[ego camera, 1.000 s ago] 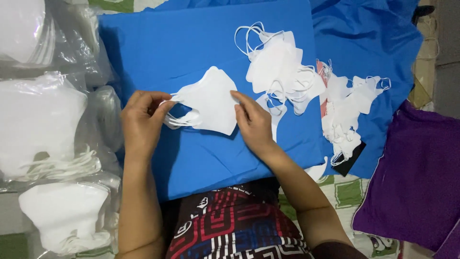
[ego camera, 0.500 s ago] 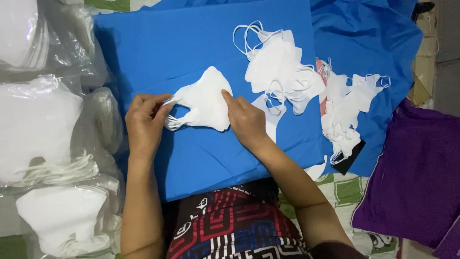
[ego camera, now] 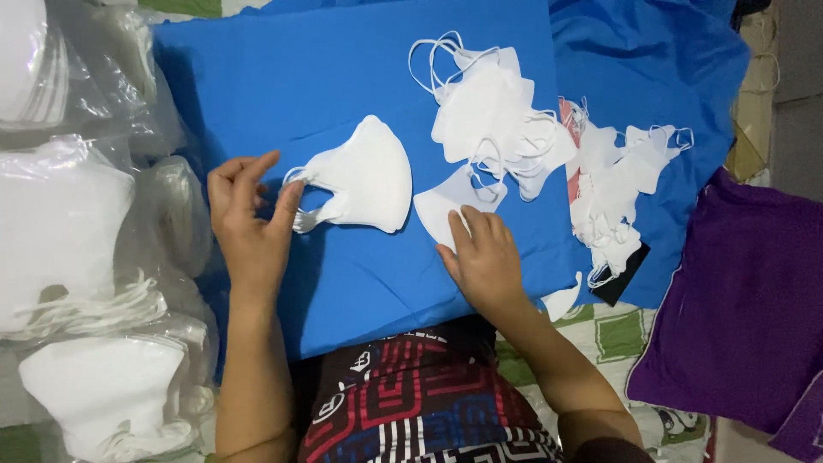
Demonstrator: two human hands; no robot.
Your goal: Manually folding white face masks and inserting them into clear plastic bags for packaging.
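White mask touching left hand

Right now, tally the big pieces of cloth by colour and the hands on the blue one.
Blue cloth: 1
Purple cloth: 1
Hands: 2, the left hand at the ear loops of a white mask, the right hand on another mask
Total: 4
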